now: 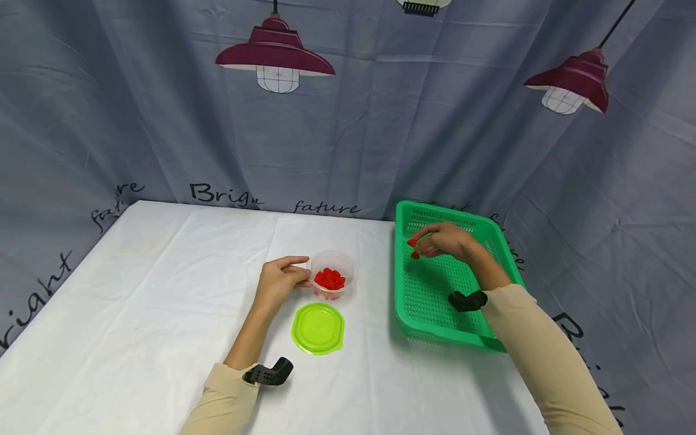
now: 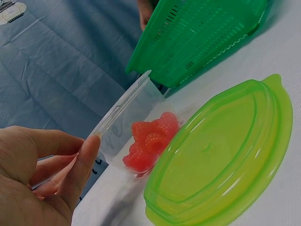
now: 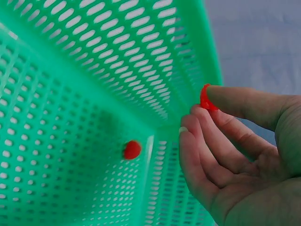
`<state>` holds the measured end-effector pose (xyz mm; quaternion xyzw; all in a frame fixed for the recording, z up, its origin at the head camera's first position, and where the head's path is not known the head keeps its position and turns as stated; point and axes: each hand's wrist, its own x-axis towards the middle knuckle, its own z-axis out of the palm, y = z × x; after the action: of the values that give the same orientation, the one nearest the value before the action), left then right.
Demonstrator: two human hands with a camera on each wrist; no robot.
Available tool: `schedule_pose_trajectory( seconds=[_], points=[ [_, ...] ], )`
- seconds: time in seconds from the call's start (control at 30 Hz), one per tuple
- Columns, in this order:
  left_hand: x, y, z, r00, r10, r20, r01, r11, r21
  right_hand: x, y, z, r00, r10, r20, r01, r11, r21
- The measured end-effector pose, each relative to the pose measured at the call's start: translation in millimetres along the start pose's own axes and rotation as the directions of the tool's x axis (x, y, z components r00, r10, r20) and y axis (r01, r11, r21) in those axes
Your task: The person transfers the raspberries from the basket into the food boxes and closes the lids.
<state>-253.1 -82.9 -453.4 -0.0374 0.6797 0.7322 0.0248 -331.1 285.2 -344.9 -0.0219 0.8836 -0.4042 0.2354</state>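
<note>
In the head view my left hand (image 1: 278, 281) pinches the rim of a round clear plastic container (image 1: 333, 258) between thumb and fingers. Several red raspberries (image 2: 153, 141) lie in the bottom of that container. A bright green lid (image 1: 318, 329) rests on the table just in front of it. My right hand (image 1: 443, 240) is over the far left part of a green basket (image 1: 401, 284) and pinches one raspberry (image 3: 207, 98) between thumb and fingertips. Another raspberry (image 3: 132, 149) sits on the basket floor below, near a corner.
A white cloth (image 1: 136, 314) covers the table. Behind it hangs a grey-blue curtain (image 1: 359, 139) printed with lamps and lettering. The basket's perforated walls rise around the right hand. Black wrist cameras (image 1: 269, 371) are strapped at both sleeves.
</note>
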Motion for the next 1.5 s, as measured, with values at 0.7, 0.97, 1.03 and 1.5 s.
schedule_pose_trajectory(
  seconds=[0.7, 0.97, 1.03, 1.5],
  points=[
    [1.0, -1.6, 0.6, 1.0, -0.011, -0.003, 0.011, 1.0, 0.028, -2.6, -54, 40, 0.997, -0.079, 0.019, 0.08, 0.995, -0.055],
    [1.5, -1.3, -1.6, 1.0, 0.012, -0.003, -0.012, 0.999, 0.03, 6.9, -72, 65, 0.996, -0.081, 0.03, 0.083, 0.993, -0.085],
    [2.0, -1.6, -2.8, 1.0, 0.006, -0.002, -0.006, 0.999, 0.032, 9.2, -77, 72, 0.995, -0.089, 0.045, 0.093, 0.993, -0.076],
    [2.7, -0.8, -1.8, 1.0, 0.008, -0.001, -0.008, 1.0, 0.012, 22.0, -99, 107, 0.987, -0.132, 0.094, 0.137, 0.99, -0.044]
  ],
)
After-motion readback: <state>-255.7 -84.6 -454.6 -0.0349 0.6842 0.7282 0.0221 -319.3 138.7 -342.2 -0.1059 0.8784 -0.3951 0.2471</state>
